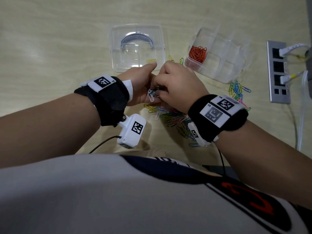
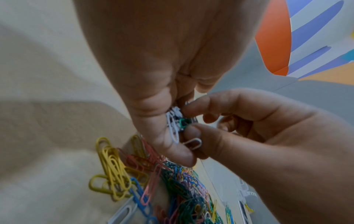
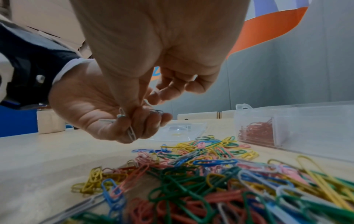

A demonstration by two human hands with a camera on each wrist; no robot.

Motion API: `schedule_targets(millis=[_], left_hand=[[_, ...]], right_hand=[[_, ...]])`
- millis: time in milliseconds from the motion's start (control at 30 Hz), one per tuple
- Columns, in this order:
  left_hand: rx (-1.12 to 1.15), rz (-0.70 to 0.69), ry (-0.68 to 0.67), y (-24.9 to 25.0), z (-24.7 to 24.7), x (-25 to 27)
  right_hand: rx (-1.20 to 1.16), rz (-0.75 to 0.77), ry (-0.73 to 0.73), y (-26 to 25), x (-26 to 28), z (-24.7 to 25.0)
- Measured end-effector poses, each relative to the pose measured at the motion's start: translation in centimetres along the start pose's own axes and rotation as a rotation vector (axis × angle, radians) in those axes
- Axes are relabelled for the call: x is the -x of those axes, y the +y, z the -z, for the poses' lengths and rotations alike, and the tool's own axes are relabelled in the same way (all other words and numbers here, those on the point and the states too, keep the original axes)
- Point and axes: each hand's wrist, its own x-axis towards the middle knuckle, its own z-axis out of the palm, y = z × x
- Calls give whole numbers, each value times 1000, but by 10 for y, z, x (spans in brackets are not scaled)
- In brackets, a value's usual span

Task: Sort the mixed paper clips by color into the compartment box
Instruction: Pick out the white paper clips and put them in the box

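Note:
My left hand [image 1: 143,92] is cupped palm up above the table and holds a small bunch of paper clips [image 2: 173,125], mostly white. My right hand [image 1: 175,85] meets it from the right; its thumb and forefinger pinch a green clip [image 2: 184,121] in that bunch. A white clip [image 2: 193,143] hangs by the right thumb. The mixed pile of coloured clips [image 1: 175,119] lies on the table under both hands. The clear compartment box [image 1: 222,48] stands at the back right, with red-orange clips [image 1: 197,54] in its near left compartment.
The clear box lid [image 1: 118,48] lies behind the hands with one yellow clip [image 1: 151,60] on it. More loose clips [image 1: 236,92] lie right of the hands. A grey power strip [image 1: 278,98] with plugged cables sits at the table's right edge.

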Motion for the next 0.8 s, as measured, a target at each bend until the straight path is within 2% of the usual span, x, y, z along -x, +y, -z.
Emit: schedule_targets(millis=[167,367,467,600,667,800], left_hand=[[11,-10,19,-1,0,1],[15,-7,-19,-1,-1,2],[11,-18,-18,-1,-1,1],[13,-25,11,-1,1,0],[38,-20,12,0,1,-1],[18,25,-36,-2,3,-3]], right_hand=[[61,34,-5,-1,-1,2],[31,75,1,-1,-2,-1],[-25,86,15,-1,-2,-2],[-220,84,91,3,1,-1],[-353,32,162,4,2,2],[-590,-202,304,10,4,9]])
